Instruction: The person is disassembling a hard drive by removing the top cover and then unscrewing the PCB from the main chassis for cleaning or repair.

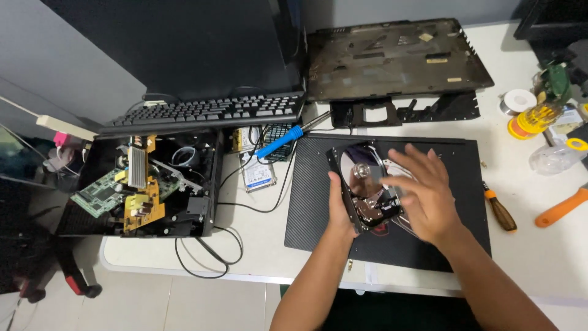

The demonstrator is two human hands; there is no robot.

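A white worktable (539, 257) is carrying everything here, and the biggest thing lying on it is a black closed laptop (318, 202) with a finely ribbed lid, directly under both hands. Behind it a bare, scuffed metal chassis panel (392, 58) is lying flat, and to the left an opened black device case (202, 184) is showing green and yellow circuit boards beside a black keyboard (208, 113). Above the laptop lid, the opened hard disk drive (366, 187) is being held tilted up on its edge, its long axis running from near-right to far-left, the mirror-bright round platter facing the camera and the right. The left hand (339, 205) is clamping the drive's left long edge, fingers wrapped behind it. The right hand (425, 193) is hovering spread and blurred over the platter side, fingers apart, and it is covering the drive's right part. A blue-handled soldering iron (282, 141) is lying behind, and a brown-handled screwdriver (501, 211) and an orange tool handle (560, 208) are lying to the right.
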